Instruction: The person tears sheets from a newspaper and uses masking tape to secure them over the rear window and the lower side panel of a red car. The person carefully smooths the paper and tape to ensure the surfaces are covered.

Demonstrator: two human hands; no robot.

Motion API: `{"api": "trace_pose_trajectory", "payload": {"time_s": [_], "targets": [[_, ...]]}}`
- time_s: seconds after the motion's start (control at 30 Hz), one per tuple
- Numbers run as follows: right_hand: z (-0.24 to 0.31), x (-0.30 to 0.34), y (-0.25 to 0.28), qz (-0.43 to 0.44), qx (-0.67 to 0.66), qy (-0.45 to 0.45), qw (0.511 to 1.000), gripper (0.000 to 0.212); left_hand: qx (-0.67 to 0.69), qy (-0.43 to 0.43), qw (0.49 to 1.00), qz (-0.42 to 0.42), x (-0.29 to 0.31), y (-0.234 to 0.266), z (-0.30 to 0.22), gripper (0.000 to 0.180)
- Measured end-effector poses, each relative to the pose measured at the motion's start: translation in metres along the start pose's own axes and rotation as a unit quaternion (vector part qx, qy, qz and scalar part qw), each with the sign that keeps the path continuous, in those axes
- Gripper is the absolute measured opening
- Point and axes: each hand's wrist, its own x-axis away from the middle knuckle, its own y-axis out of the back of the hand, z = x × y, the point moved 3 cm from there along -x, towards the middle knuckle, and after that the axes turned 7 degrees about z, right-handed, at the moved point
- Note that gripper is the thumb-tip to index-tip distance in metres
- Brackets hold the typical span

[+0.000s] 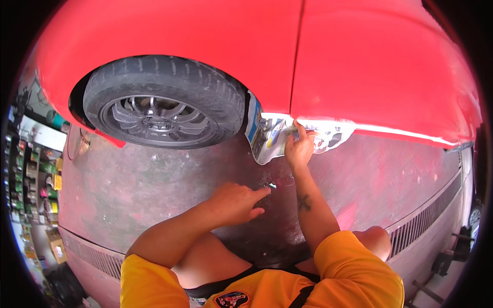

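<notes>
Along the lower edge of the red car body (246, 41), beside the front wheel (154, 115), hangs a printed sheet of newspaper (267, 149). My right hand (300, 149) is at this sheet, its index finger stretched up to the sheet's top edge below the panel seam, thumb apart. Lower and to the left, my left hand (239, 205) is over the floor with its index finger extended and thumb apart; the other fingers look curled. A small pale scrap (272, 186) shows at that fingertip; whether it sticks to the finger or lies on the floor, I cannot tell.
Stained concrete floor (128, 179) spreads under the car and around me. Slotted drain grates (426, 215) run across the floor at both sides. Shelves with bottles and cans (31, 179) stand far left, near a cardboard box (55, 246). My bent knees are close to my arms.
</notes>
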Motion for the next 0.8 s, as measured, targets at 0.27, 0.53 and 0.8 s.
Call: {"api": "trace_pose_trajectory", "payload": {"time_s": [0.27, 0.53, 0.8], "targets": [[-0.001, 0.016, -0.001, -0.087, -0.108, 0.140, 0.980, 0.051, 0.026, -0.013, 0.997, -0.075, 0.003, 0.000, 0.026, 0.058], [0.042, 0.023, 0.019, -0.083, -0.083, 0.204, 0.972, 0.051, 0.047, 0.082, 0.975, -0.202, -0.043, 0.008, 0.063, 0.047], [0.049, -0.011, 0.035, -0.030, -0.058, 0.216, 0.974, 0.041, -0.040, 0.074, 0.911, -0.403, -0.055, 0.060, 0.054, 0.042]]}}
